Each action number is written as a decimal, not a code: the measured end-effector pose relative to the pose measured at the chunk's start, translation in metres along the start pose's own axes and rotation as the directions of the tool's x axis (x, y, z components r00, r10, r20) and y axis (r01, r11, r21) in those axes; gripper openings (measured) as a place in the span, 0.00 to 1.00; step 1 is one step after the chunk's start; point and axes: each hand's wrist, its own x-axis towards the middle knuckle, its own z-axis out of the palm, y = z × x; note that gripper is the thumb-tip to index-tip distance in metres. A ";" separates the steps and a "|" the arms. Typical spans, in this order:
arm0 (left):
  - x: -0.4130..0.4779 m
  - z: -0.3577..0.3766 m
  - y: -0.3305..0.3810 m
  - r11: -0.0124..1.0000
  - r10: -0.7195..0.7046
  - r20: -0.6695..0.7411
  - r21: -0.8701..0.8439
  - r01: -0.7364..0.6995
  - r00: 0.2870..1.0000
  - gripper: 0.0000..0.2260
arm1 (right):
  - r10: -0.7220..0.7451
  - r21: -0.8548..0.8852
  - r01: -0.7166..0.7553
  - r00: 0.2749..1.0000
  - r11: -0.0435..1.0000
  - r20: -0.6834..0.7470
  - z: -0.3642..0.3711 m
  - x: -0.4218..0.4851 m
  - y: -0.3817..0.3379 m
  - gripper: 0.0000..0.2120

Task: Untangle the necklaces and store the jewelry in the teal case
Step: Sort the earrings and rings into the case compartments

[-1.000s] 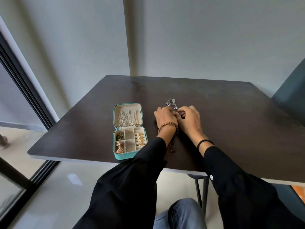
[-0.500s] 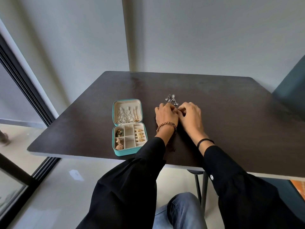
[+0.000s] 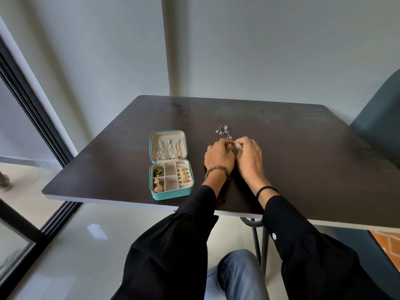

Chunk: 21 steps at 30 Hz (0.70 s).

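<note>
The teal case [image 3: 171, 194] lies open on the dark table [image 3: 303, 161], left of my hands. Its lid holds hanging silver chains [image 3: 167, 149]; its compartments hold gold rings [image 3: 184, 175] and a gold earring [image 3: 157, 186]. My left hand [image 3: 219, 158] and my right hand [image 3: 249, 158] meet fingertip to fingertip and pinch a small silver piece [image 3: 233, 144] between them. What that piece is stays mostly hidden by the fingers. A pair of silver earrings [image 3: 223, 131] lies on the table just beyond my fingers.
The table's near edge [image 3: 129, 201] runs below the case and under my forearms. A teal chair back [image 3: 381, 122] stands at the right. A dark window frame [image 3: 32, 109] runs along the left. Grey walls stand behind the table.
Both hands stay together at the same place; the fingertips have lifted slightly and now pinch a small piece. The view has shifted a little.
</note>
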 end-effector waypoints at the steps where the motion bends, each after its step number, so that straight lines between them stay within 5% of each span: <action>1: -0.002 0.000 0.000 1.000 0.001 0.000 -0.002 -0.001 1.000 0.12 | 0.023 0.020 -0.023 1.000 1.000 -0.018 -0.001 -0.002 -0.001 0.09; 11: -0.027 -0.002 0.001 0.998 -0.034 0.014 -0.057 0.035 0.999 0.10 | 0.081 0.131 -0.074 0.996 0.989 -0.048 -0.014 -0.028 -0.009 0.12; 21: -0.052 -0.018 0.004 0.952 -0.085 0.034 -0.293 0.091 0.996 0.06 | 0.119 0.230 -0.100 0.991 0.968 -0.069 -0.030 -0.057 -0.010 0.08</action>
